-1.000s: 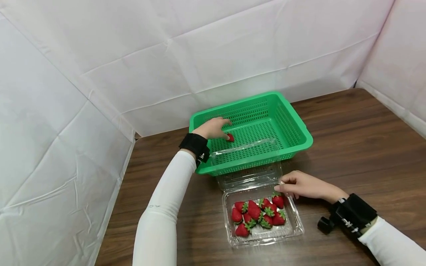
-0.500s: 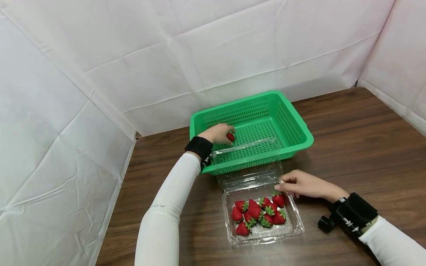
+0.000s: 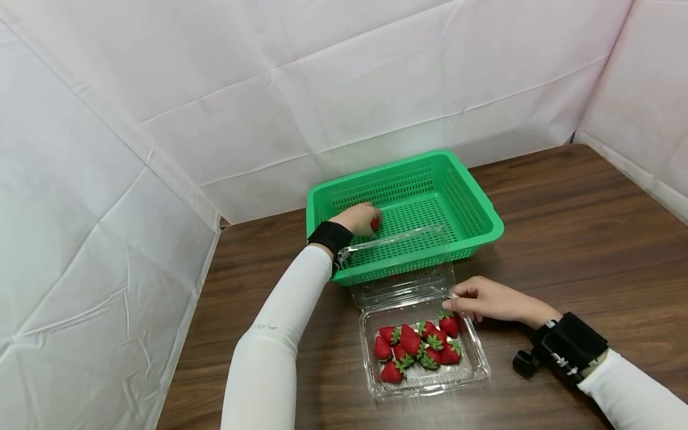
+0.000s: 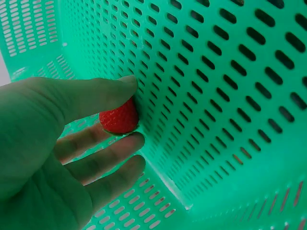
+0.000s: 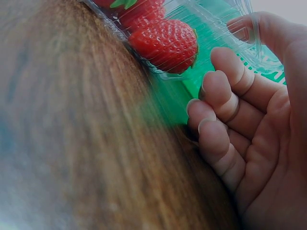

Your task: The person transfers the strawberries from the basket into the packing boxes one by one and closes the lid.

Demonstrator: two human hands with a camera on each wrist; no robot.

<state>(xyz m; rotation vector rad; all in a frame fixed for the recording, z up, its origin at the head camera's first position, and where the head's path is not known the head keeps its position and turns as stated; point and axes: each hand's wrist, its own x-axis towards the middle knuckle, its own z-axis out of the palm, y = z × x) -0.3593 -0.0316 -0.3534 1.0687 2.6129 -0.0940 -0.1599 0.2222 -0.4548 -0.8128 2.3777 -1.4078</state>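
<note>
My left hand (image 3: 357, 219) reaches down inside the green basket (image 3: 484, 222). Between its thumb and index finger it pinches a red strawberry (image 4: 120, 117), close to the basket's slotted side wall in the left wrist view. The other fingers extend loosely below the berry. In front of the basket lies a clear plastic clamshell (image 3: 475, 374), its lid tipped back against the basket's near rim. Several strawberries (image 3: 410, 340) with green leaves lie in its tray. My right hand (image 3: 491, 300) grips the clamshell's back right corner, thumb over the rim and fingers curled outside.
The dark wooden table (image 3: 570, 239) carries everything. White cloth walls (image 3: 365, 77) rise behind the basket and at both sides. The raised clear lid (image 3: 403, 285) stands between the clamshell tray and the basket's interior.
My left hand has moved slightly right and closed its fingers in around the strawberry in the basket. The right hand and the clamshell have stayed put.
</note>
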